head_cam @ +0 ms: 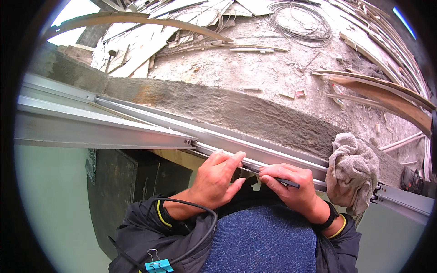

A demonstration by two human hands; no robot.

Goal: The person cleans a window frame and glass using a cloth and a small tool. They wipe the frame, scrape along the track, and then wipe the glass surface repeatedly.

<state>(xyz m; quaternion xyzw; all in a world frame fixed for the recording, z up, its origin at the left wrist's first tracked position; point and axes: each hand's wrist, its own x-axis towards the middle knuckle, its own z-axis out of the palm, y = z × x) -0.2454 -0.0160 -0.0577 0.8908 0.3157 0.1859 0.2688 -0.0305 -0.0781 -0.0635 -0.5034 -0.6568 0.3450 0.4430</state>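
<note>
My right hand (292,182) is closed around a slim dark tool or strip (288,183), whose black end sticks out past the thumb. Its exact kind is hard to make out. To the left, my left hand (218,181) rests its fingertips at the edge of a silver aluminium window track (273,152), thumb apart from the fingers and nothing plainly in its grasp. Both hands are close together over the track. The end of an aluminium-framed sash (136,134) meets the track just left of my left hand.
A grey rag (353,170) hangs over the track at the right, beside another sash frame (403,201). Beyond the rough concrete sill (211,102) lie coiled wire (300,24), boards (146,51) and rubble. A black cable (191,201) loops over my left sleeve.
</note>
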